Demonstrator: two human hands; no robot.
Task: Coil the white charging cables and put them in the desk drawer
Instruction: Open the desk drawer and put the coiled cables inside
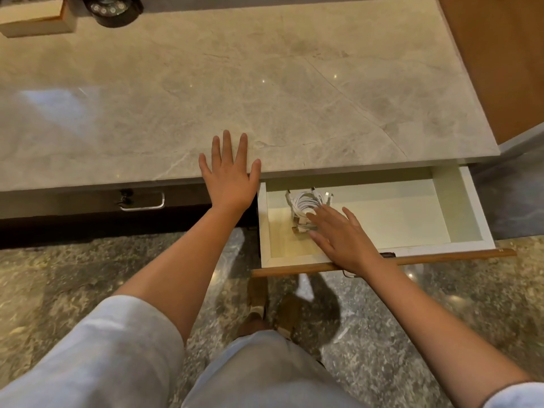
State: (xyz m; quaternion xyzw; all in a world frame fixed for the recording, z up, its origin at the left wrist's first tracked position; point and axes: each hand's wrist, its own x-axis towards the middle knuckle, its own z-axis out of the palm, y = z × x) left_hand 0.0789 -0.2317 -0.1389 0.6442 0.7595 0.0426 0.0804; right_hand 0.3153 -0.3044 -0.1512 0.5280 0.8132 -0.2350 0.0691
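Marble desk with its drawer pulled out. Coiled white cables lie in the drawer's left part. Left hand rests flat on the desk edge, fingers spread; right hand hovers over the cables, fingers spread, gripping nothing.

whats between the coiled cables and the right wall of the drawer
Nothing: in the head view the drawer floor is bare from the coiled white cables to its right wall. The right hand only covers the cables' near side.
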